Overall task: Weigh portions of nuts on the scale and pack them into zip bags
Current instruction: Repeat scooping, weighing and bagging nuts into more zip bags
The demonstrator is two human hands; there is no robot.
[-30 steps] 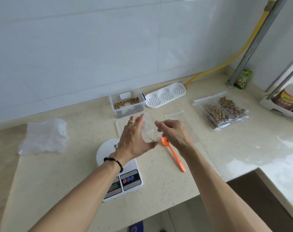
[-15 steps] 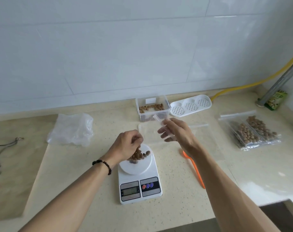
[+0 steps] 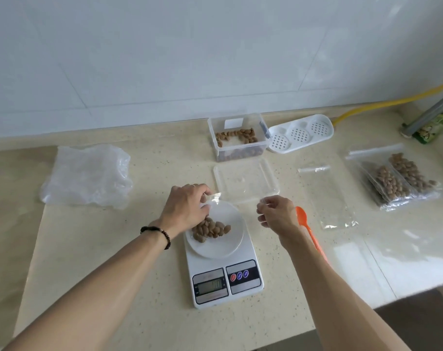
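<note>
Portion on the scale; both hands hold a clear bag open beside it

We rest the weighed nuts [image 3: 210,230] in the white dish [image 3: 224,245] on the scale [image 3: 240,292], which stands near the front edge of the countertop [image 3: 114,262], so the display faces us and reads during filling; the left hand [image 3: 187,207] has fingers curled, pinching one lip of a clear zip bag [image 3: 215,197] above the dish, apparently so the nuts can go in directly; the right hand [image 3: 278,215] pinches what appears to be the opposite lip, though the film is too clear to confirm; the supply tub [image 3: 236,138] sits at the back edge with its lid [image 3: 245,179] before it; filled bags [image 3: 397,179] lie toward the right edge, well apart from the scale; the orange spoon [image 3: 303,221] lies just right of the right hand.
</note>
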